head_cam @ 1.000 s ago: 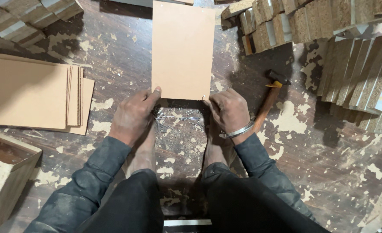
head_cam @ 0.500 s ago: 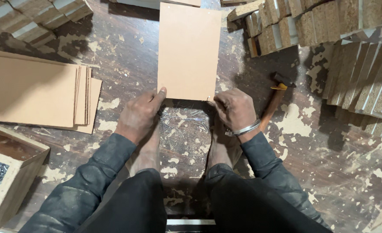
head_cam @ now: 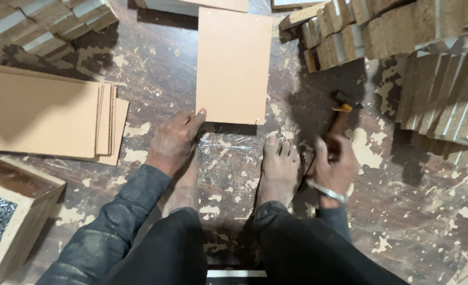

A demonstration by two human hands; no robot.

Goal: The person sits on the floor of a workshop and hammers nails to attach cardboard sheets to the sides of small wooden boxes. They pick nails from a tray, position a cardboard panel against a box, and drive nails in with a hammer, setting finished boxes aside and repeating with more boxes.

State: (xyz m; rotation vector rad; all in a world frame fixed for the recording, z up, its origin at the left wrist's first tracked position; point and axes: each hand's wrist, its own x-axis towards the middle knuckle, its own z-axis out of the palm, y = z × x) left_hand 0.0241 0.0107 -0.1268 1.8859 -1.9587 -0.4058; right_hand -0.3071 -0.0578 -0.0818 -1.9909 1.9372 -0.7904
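A flat tan board [head_cam: 233,66] lies on the worn floor in front of my bare feet. My left hand [head_cam: 175,140] rests fingers-down against its near left corner. My right hand [head_cam: 333,164], with a metal bangle on the wrist, has closed around the wooden handle of a hammer [head_cam: 340,117] lying to the right of the board. The hand is blurred with motion. A scatter of small nails [head_cam: 233,143] lies on the floor between the board's near edge and my toes.
A stack of thin tan sheets [head_cam: 44,113] lies at the left. A wooden box of nails [head_cam: 4,211] stands at the lower left. Piles of wooden blocks [head_cam: 403,31] and slats [head_cam: 440,100] fill the upper right; more blocks [head_cam: 44,21] sit upper left.
My right hand left the board's near right corner and moved right onto the hammer handle. My left hand stays at the left corner. The view has shifted slightly.
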